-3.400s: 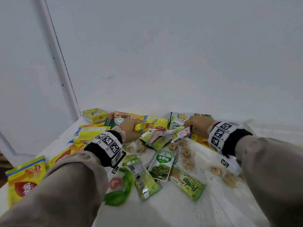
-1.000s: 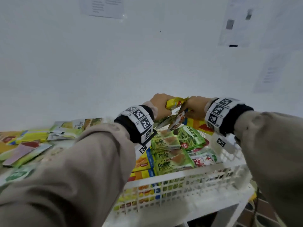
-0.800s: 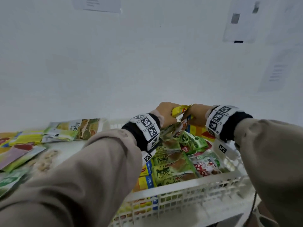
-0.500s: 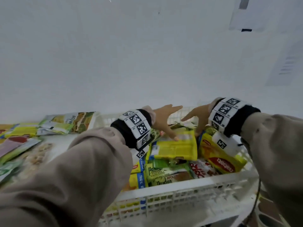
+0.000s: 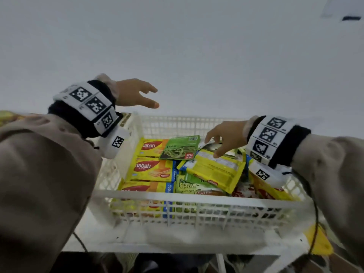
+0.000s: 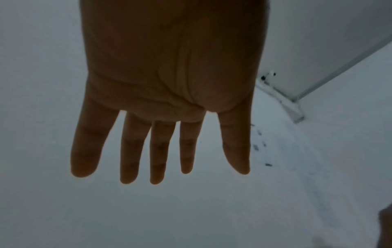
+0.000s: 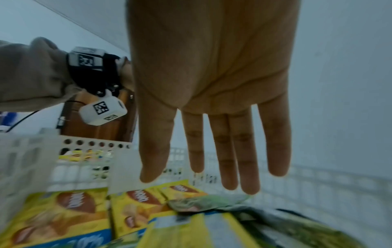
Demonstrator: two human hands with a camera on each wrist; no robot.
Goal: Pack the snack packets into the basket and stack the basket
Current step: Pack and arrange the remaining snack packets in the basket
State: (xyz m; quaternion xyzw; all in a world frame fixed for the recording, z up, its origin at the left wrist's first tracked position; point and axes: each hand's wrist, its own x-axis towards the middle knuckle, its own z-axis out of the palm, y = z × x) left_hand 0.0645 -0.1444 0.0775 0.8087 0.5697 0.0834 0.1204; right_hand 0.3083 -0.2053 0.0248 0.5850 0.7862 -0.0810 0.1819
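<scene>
1. Basket (image 5: 197, 196) of white plastic lattice is sitting on the white bench (image 5: 177, 241) against the pale wall (image 5: 197, 46), and it is holding many snack packets lying flat and overlapping.
2. Both sleeves (image 5: 39, 174) are reaching in from either side, each wrist wearing a black band with black-and-white square markers.
3. Yellow wafer packets (image 5: 151, 169) are lying in a row along the basket's left side, their red labels facing up.
4. Another yellow packet (image 5: 214, 172) is lying tilted near the middle, on top of a green cake packet (image 5: 189, 186).
5. A green packet (image 5: 179, 147) is resting toward the back, overlapping the farthest wafer packet.
6. Left hand (image 5: 134, 94) is hovering above the basket's back left corner, fingers (image 6: 131, 151) stretched out and spread, holding nothing.
7. Right hand (image 5: 226, 137) is hanging low over the packets at the back right, fingers (image 7: 224, 151) straight and slightly apart, holding nothing; whether the tips are touching the tilted yellow packet is unclear.
</scene>
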